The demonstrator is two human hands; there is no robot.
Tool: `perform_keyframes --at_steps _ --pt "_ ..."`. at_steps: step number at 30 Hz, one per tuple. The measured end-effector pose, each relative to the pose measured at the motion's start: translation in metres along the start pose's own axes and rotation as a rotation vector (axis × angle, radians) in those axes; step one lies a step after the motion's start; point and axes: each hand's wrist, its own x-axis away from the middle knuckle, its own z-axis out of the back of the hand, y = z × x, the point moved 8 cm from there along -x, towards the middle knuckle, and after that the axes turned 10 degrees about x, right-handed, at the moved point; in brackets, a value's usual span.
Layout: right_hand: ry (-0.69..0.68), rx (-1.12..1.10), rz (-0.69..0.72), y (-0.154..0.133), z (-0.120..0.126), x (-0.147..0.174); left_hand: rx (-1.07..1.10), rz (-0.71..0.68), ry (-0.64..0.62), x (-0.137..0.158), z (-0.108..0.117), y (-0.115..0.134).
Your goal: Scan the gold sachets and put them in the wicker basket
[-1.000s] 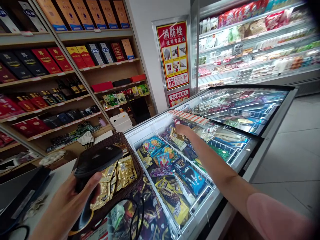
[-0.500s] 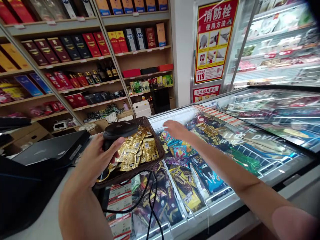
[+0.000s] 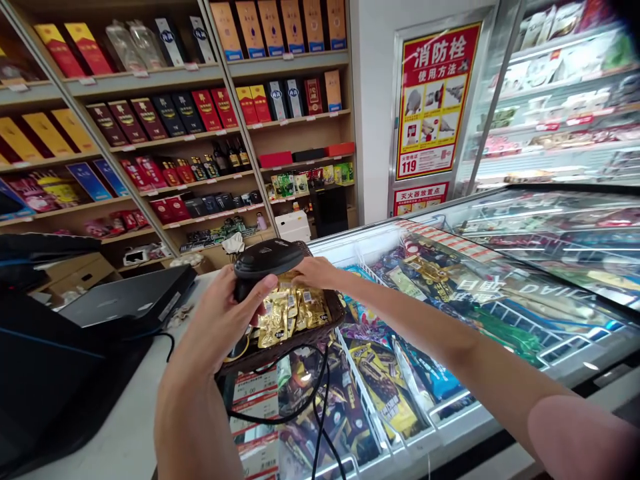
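My left hand (image 3: 227,313) is wrapped round the handle of a black barcode scanner (image 3: 270,257), thumb along its near side. The scanner's head is held over a dark brown woven basket (image 3: 336,312) filled with small gold foil packets (image 3: 290,313). My right hand (image 3: 316,272) reaches in from the right over the basket's far part, close to the packets. Its fingertips are hidden behind the scanner and among the packets, so a grip on one cannot be made out. A black cable (image 3: 280,420) loops down in front of the basket.
Beneath and right of the basket is a glass-topped freezer (image 3: 425,440) with bagged ice creams in wire baskets. At left are a white counter (image 3: 125,400) and a dark flat device (image 3: 130,293). Shelves of boxed bottles (image 3: 170,113) stand behind; a red poster (image 3: 435,100) hangs on the wall.
My right hand has moved left from above the freezer to over the basket of packets. My left hand has raised the scanner slightly over the basket. The whole view has shifted a little.
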Motion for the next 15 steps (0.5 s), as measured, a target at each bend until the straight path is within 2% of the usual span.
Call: perform_keyframes --at_steps 4,8,11,13,15 --pt "0.086 -0.068 -0.193 0.045 0.022 0.056 0.037 0.0 -0.003 -0.003 -0.007 -0.001" --pt "0.13 -0.542 -0.378 0.099 0.034 0.107 0.078 0.043 -0.071 -0.009 -0.026 -0.006" --pt "0.14 -0.861 -0.49 0.128 0.036 0.129 0.085 0.076 -0.11 -0.013 -0.044 -0.01" --pt "0.157 -0.904 -0.531 0.142 0.04 0.136 0.096 0.084 -0.102 -0.013 -0.054 -0.011" --pt "0.154 -0.827 -0.543 0.15 0.045 0.14 0.119 0.09 -0.087 -0.013 -0.064 -0.013"
